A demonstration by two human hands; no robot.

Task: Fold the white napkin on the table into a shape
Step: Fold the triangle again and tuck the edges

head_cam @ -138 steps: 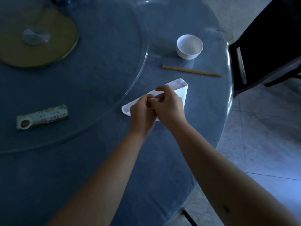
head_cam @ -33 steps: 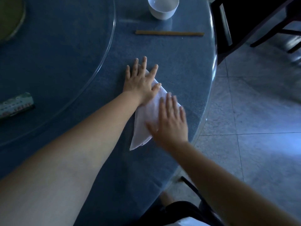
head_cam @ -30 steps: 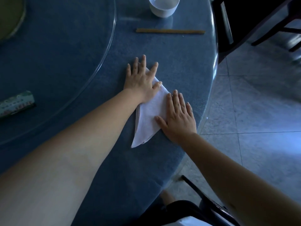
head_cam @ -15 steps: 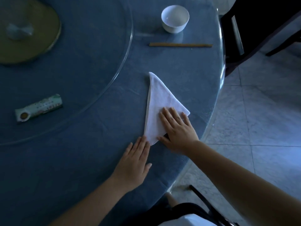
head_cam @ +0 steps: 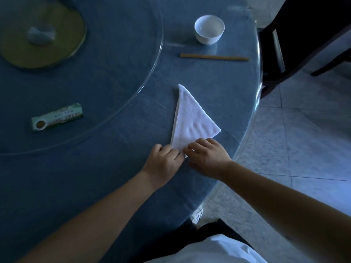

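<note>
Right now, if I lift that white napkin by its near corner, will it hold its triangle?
Probably not: the white napkin looks like soft, dimpled terry cloth, so it likely droops. Its layered left edge may splay open. It seems light.

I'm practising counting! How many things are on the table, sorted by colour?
White: 2, the napkin and the bowl
Brown: 1, the chopsticks, lying together
Green and white: 1, the packet
Yellow-green: 1, the round disc
Total: 5
</note>
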